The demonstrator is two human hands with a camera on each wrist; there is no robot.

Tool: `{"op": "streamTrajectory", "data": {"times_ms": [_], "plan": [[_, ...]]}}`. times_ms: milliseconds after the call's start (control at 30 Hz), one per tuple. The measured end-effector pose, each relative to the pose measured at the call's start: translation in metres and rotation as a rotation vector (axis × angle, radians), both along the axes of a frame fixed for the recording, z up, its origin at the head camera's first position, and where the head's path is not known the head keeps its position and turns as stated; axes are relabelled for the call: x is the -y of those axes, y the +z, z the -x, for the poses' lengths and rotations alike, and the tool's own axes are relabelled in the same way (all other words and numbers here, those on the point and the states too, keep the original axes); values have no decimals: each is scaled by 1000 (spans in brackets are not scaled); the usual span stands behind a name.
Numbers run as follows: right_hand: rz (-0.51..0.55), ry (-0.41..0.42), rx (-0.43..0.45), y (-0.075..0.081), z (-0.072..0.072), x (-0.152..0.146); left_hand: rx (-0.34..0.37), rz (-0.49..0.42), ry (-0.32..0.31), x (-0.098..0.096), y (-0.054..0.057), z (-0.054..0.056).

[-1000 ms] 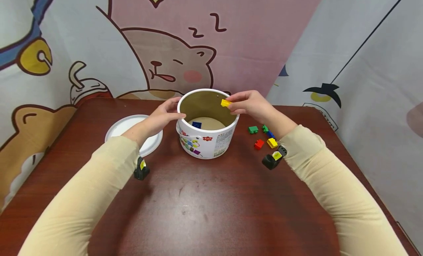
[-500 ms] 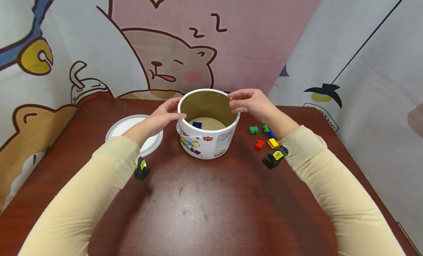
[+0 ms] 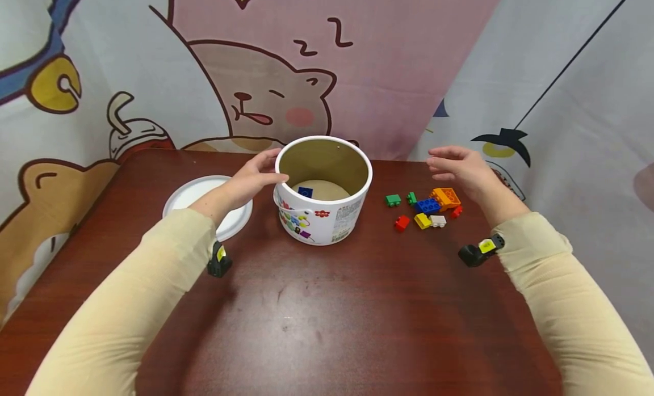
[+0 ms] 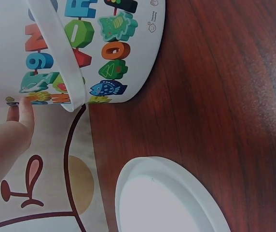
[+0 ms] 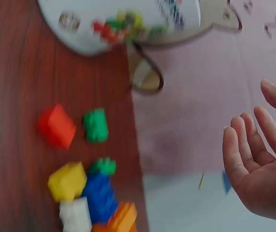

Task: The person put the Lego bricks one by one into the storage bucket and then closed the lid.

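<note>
A white printed bucket stands upright, without its lid, in the head view. A dark blue block lies on its floor. My left hand rests at the bucket's left rim, thumb and extended fingers spread along it; fingertips meet the printed wall in the left wrist view. My right hand hovers with nothing in it, fingers loosely bent, above and behind a group of toy bricks. These include an orange brick, a blue brick, a yellow brick, a white brick and a red brick.
A white lid lies left of the bucket, partly behind my left forearm. Two green bricks, one a green brick, sit nearest the bucket's right side. A printed cloth hangs behind the brown table.
My right hand has let go of a yellow brick at the bucket's mouth and moved right, over the loose bricks, uncovering several of them. My left hand stays at the rim.
</note>
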State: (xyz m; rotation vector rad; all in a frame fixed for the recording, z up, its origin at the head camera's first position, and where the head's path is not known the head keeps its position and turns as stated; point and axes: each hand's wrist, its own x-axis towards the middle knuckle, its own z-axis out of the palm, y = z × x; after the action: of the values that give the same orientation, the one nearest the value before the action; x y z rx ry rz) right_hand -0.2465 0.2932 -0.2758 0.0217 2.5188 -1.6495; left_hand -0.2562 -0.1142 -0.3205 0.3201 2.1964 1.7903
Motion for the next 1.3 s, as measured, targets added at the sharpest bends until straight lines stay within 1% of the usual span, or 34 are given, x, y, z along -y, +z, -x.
{"op": "streamTrajectory", "data": {"times_ms": [133, 267, 367, 467, 533, 600, 700, 800, 967, 1167, 1300], "plan": [[-54, -76, 26, -16, 1, -28, 16, 0, 8, 1, 0, 1], [-107, -144, 70, -34, 1, -49, 15, -3, 12, 1, 0, 1], [-159, -190, 109, -55, 9, -70, 13, -1, 12, 2, 0, 1], [-214, -239, 147, -73, 10, -82, 15, 1, 13, 2, -2, 2], [-224, -271, 169, -82, 9, -86, 15, 0, 13, 2, -3, 2], [-226, -296, 187, -86, 3, -85, 13, -1, 13, 2, -3, 3], [-198, -327, 208, -97, 0, -89, 10, -5, 13, 1, -3, 3], [-185, -348, 219, -106, -1, -93, 9, -5, 15, 1, -2, 3], [-173, -359, 231, -118, -1, -98, 15, -8, 20, 0, -1, 2], [-168, -366, 273, -124, 0, -99, 18, -16, 18, -1, -1, 2], [-219, -357, 271, -124, 0, -94, 14, -22, 16, 0, -1, 2]]}}
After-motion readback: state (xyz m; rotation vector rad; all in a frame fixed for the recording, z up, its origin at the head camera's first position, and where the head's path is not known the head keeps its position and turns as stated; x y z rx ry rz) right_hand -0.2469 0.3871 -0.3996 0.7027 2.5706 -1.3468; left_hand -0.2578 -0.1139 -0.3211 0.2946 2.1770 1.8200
